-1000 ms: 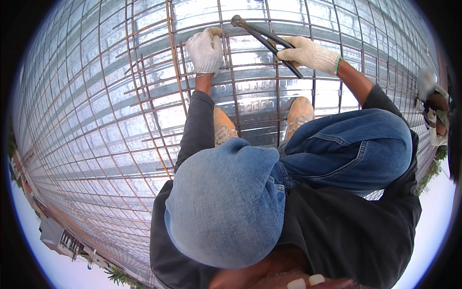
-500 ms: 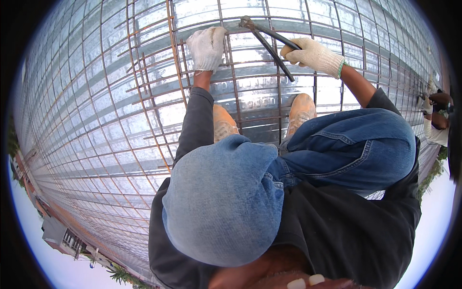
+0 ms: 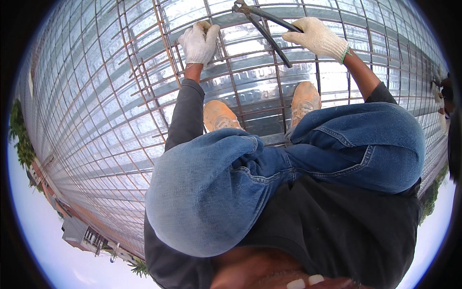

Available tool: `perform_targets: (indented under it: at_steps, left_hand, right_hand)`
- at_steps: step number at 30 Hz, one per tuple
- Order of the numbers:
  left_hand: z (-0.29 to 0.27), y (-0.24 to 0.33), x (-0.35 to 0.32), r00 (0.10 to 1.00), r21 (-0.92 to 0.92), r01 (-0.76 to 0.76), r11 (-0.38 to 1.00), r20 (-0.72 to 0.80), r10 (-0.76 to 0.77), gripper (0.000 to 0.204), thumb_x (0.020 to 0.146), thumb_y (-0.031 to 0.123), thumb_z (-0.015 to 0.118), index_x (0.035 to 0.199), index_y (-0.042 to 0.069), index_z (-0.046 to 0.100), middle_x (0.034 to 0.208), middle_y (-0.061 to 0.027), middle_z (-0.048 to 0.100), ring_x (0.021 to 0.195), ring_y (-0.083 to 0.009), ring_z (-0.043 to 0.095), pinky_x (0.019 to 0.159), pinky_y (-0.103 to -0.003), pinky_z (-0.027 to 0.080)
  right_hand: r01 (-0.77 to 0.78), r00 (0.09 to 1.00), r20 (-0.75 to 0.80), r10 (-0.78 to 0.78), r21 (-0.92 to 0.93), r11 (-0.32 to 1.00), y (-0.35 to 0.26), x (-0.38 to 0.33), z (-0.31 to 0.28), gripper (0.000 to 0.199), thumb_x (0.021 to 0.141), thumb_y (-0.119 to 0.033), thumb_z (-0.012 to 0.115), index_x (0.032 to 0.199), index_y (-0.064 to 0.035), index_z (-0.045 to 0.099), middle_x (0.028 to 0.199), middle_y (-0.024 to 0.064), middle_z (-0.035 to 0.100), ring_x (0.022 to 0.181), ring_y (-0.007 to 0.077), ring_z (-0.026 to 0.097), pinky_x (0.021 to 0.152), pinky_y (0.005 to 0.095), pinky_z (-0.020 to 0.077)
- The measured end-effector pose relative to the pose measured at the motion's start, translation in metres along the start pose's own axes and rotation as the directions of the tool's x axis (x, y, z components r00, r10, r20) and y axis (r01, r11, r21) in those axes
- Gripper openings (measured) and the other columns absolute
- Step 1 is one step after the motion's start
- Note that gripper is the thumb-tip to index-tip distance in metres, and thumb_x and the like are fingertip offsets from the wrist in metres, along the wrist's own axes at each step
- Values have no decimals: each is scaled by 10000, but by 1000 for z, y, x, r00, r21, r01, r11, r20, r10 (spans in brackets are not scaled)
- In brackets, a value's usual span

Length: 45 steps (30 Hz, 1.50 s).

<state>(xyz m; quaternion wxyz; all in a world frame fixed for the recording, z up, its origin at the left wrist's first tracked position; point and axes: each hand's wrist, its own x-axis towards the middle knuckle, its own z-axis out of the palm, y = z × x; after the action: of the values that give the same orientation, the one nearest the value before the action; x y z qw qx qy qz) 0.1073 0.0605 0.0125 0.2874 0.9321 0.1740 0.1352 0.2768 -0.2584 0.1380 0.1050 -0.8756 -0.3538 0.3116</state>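
With my right hand [image 3: 315, 37] clamped on only one handle [image 3: 276, 20] of the nippers [image 3: 266, 38], they could twist; can't tell if left hand [image 3: 199, 43] grips anything.

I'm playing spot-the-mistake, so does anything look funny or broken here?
Nothing looks spilled or clearly broken. One slightly funny bit: the right hand grips just one handle of the dark pincers, while the other handle sticks out free, leaving the tool spread open.

Metal pincers [image 3: 268, 41], rusty rebar [image 3: 165, 35], glossy metal sheeting [image 3: 334, 86]
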Motion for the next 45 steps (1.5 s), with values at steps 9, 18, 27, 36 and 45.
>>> perform_targets:
  at_steps: [9, 18, 27, 36, 45]
  left_hand:
    - [1, -1, 1, 992, 206, -46, 977, 124, 21, 644, 914, 705, 722, 1103, 98, 823, 859, -117, 775, 933, -360, 673, 1006, -543, 375]
    - [-1, 12, 5, 990, 196, 22, 980, 133, -49, 496, 883, 605, 798, 928, 112, 773, 813, -50, 727, 926, -301, 644, 989, -500, 403]
    - [-4, 16, 6, 988, 214, 50, 976, 132, -79, 505, 902, 584, 777, 1040, 102, 827, 881, -103, 760, 962, -351, 676, 1014, -508, 445]
    - [-3, 13, 5, 996, 219, -17, 976, 94, -4, 476, 924, 555, 738, 1003, 90, 804, 850, -139, 742, 916, -375, 673, 949, -516, 458]
    - [-4, 13, 6, 991, 247, 5, 969, 130, -38, 411, 886, 473, 688, 1022, 101, 797, 871, -165, 755, 934, -398, 693, 935, -540, 473]
  right_hand:
    - [-54, 998, -39, 50, -113, 992, 46, 4, 38, 627, 1085, -560, 641, 1024, 42, 804, 700, 207, 705, 635, 330, 711, 665, 499, 561]
    - [-94, 981, -151, 119, 165, 982, 28, 6, 45, 789, 1044, -757, 582, 1161, 2, 765, 929, 250, 772, 891, 399, 784, 831, 512, 610]
    - [-258, 961, -5, 276, 348, 901, 3, 9, 24, 620, 868, -595, 816, 1028, 3, 781, 918, 235, 778, 860, 376, 781, 788, 477, 602]
    - [-90, 984, -117, 132, 310, 947, -15, 14, 57, 596, 875, -540, 762, 1074, 21, 728, 990, 278, 769, 969, 426, 767, 879, 516, 588]
    - [-195, 981, 77, 179, 379, 905, -6, 2, 49, 671, 925, -630, 688, 1202, -28, 790, 1068, 252, 803, 1028, 410, 785, 930, 481, 602]
